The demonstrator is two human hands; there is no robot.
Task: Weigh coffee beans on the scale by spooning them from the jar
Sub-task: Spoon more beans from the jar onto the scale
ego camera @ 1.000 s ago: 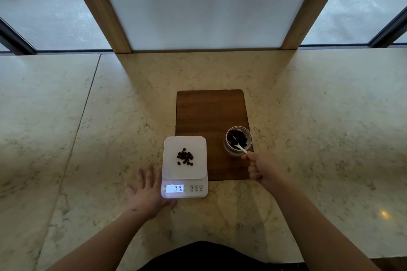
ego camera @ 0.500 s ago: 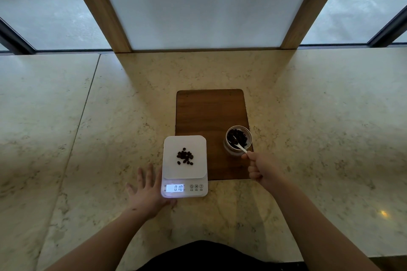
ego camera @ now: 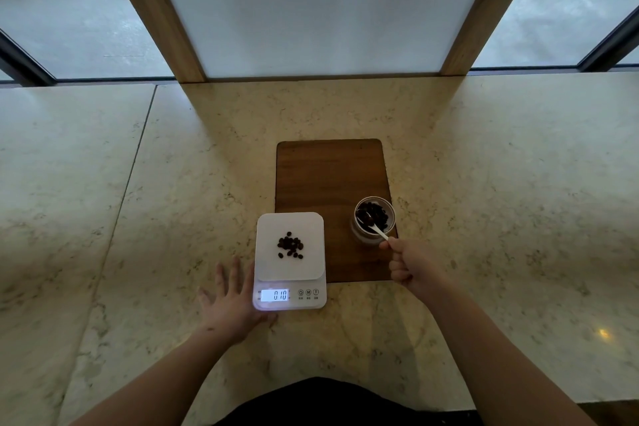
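A white digital scale (ego camera: 268, 268) sits on the marble counter with a small pile of coffee beans (ego camera: 290, 245) on its platform; its lit display reads 010. To its right a small glass jar (ego camera: 359, 235) holds dark beans. My right hand (ego camera: 413, 263) is closed on the handle of a white spoon (ego camera: 377, 232), whose bowl is down inside the jar among the beans. My left hand (ego camera: 232, 303) lies flat on the counter, fingers spread, touching the scale's left front corner.
A dark wooden board (ego camera: 330, 176) lies under the jar and the scale's back edge. The marble counter (ego camera: 501, 183) stretches wide to both sides. A white panel with wooden posts (ego camera: 152, 10) and windows stands at the back.
Almost nothing has moved. The spoon stays in the jar and the scale still reads 010; my left hand rests in the same spot.
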